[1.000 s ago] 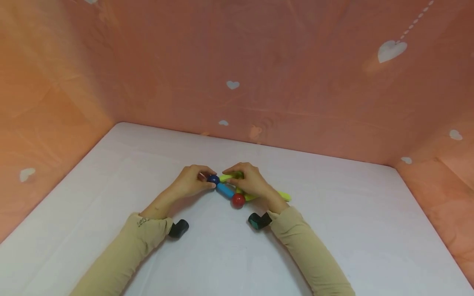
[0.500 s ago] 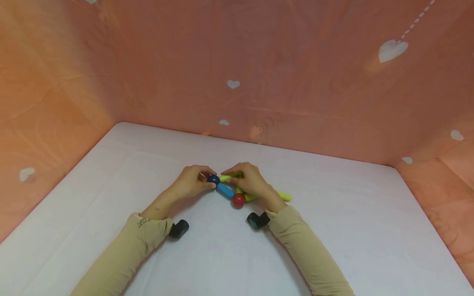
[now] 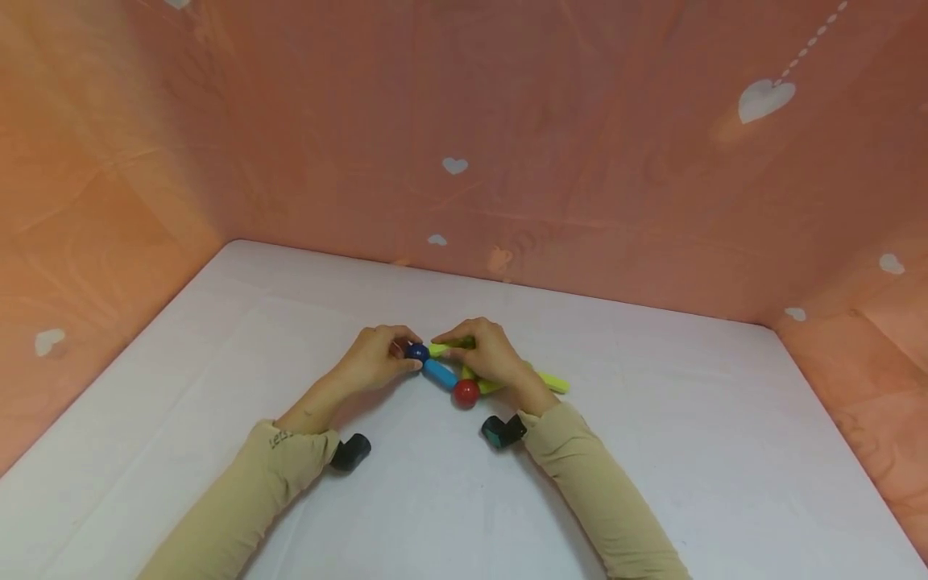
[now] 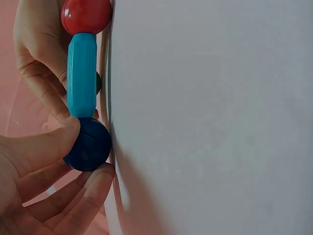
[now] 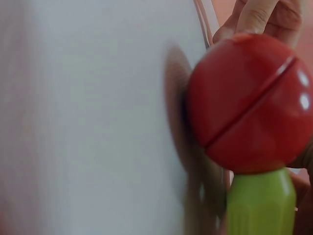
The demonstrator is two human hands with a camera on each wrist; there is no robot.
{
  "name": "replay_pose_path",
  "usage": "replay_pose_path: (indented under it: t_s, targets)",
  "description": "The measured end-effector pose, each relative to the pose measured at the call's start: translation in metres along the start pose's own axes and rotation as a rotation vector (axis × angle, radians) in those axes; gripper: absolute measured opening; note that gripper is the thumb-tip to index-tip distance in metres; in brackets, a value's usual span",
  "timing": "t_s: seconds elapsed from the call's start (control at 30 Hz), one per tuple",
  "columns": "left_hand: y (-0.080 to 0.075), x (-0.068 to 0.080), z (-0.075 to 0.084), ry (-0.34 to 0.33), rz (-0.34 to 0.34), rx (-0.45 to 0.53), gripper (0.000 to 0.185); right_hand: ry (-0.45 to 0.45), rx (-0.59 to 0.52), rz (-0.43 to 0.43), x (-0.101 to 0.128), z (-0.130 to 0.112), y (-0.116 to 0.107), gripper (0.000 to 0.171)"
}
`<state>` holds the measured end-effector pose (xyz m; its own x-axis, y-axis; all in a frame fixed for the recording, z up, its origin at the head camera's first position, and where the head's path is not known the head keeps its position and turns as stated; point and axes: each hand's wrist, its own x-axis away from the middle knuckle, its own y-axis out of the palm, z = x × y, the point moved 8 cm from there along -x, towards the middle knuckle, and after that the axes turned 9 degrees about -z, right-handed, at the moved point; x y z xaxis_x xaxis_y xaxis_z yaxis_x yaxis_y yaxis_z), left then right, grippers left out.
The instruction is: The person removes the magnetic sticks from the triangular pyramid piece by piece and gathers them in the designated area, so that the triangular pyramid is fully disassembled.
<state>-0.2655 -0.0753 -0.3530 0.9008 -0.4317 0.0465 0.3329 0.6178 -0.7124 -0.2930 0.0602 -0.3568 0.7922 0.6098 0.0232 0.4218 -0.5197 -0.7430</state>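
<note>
Head view: nothing has visibly shifted over the last second; the left hand [image 3: 372, 354] still pinches the navy ball [image 3: 417, 353], the right hand [image 3: 490, 352] the yellow-green rod [image 3: 438, 350] beside it, so the linked pieces look unaltered; that hand covers some. Left wrist: a blue rod [image 4: 82, 76] extends beyond the left thumb. Right wrist: the red ball [image 5: 249, 103] blocks the grip.

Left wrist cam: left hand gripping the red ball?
No, the left hand pinches the dark blue ball at the light blue rod's opposite end.
</note>
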Motion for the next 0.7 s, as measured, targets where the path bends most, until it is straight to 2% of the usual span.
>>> replay_pose_path:
  t_s: [0.13, 0.37, 0.7]
  targets:
    - [0.0, 0.001, 0.0, 0.005, 0.008, -0.012, 0.026, 0.01, 0.002, 0.023, -0.001, 0.003, -0.002, 0.021]
    - [-0.002, 0.004, -0.003, -0.004, 0.0, 0.011, 0.026, 0.095, -0.032, 0.058, 0.001, 0.016, -0.009, 0.02]
    - [-0.003, 0.006, -0.004, -0.016, -0.022, 0.0, 0.027, 0.057, 0.022, 0.013, 0.002, 0.009, -0.007, 0.028]
